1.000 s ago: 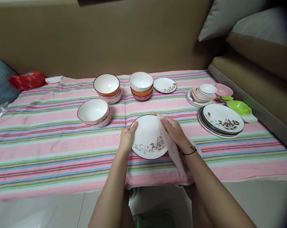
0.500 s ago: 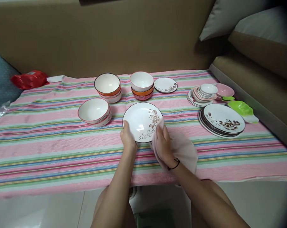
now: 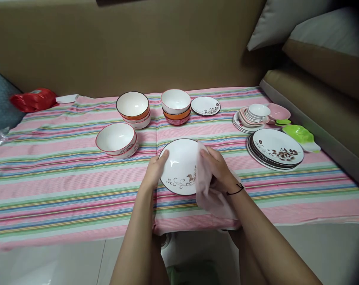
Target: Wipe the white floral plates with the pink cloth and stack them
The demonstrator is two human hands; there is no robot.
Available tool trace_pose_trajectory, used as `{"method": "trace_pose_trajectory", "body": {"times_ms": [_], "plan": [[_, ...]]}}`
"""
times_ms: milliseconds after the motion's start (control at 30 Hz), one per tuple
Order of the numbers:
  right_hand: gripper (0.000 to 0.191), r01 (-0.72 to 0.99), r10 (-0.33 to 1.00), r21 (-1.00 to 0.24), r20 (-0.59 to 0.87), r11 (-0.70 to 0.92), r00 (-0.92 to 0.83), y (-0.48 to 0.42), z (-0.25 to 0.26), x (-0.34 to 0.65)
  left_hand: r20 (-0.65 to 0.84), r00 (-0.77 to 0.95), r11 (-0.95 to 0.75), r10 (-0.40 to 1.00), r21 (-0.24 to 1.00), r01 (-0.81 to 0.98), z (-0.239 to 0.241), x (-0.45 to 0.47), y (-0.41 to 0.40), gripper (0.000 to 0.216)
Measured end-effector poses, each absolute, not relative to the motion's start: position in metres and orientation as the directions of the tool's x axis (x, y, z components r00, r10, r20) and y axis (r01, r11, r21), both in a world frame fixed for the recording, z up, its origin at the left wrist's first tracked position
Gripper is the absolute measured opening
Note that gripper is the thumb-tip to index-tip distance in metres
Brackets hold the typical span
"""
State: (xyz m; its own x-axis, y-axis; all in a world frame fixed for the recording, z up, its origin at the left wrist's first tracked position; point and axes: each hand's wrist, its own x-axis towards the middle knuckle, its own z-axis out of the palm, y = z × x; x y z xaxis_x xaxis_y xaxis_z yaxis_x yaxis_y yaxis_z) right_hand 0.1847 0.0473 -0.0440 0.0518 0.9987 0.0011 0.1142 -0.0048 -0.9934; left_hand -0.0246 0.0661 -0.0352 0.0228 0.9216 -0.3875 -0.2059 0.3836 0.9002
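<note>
A white plate with a dark rim and brown flowers is held up in front of me, over the striped cloth. My left hand grips its left edge, thumb on the upper face and fingers hidden below. On the plate's right side, my right hand pinches a pale pink cleaning cloth around the rim. That cloth covers part of the flower pattern and hangs down toward the near edge of the bed-like surface. A black cord is tied round my right wrist.
Stacked bowls stand at centre left, with other bowl stacks behind. A small plate lies at the back. To the right are stacked plates, small dishes and a green leaf-shaped dish. A red package lies far left.
The plate has come lower and nearer to me. My right hand has moved up and right along its rim, and the pink cloth now wraps over more of the right side.
</note>
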Motion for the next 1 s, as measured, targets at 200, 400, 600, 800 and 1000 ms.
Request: {"method": "trace_pose_trajectory", "body": {"times_ms": [200,400,600,800,1000], "plan": [[0.037,0.253,0.977,-0.966,0.005,0.06,-0.211,0.045,-0.041,0.18,-0.479,0.27,0.496,0.835,0.869,0.007,-0.026,-0.034,0.059,0.036],[0.039,0.424,0.927,-0.879,0.05,0.219,-0.373,0.037,-0.043,0.162,-0.484,0.504,0.468,0.715,0.868,0.168,-0.022,-0.028,0.052,0.028],[0.043,0.47,0.98,-0.862,0.139,0.191,-0.144,0.035,-0.039,0.166,-0.444,0.397,0.453,0.803,0.888,0.076,-0.021,-0.028,0.054,0.035],[0.044,0.428,0.964,-0.899,0.192,0.097,0.183,0.041,-0.048,0.173,-0.363,0.093,0.375,0.927,0.91,-0.178,-0.029,-0.017,0.056,0.039],[0.042,0.352,0.922,-0.936,0.135,-0.001,0.362,0.038,-0.051,0.166,-0.359,-0.222,0.256,0.907,0.885,-0.39,-0.038,0.003,0.05,0.039]]}}
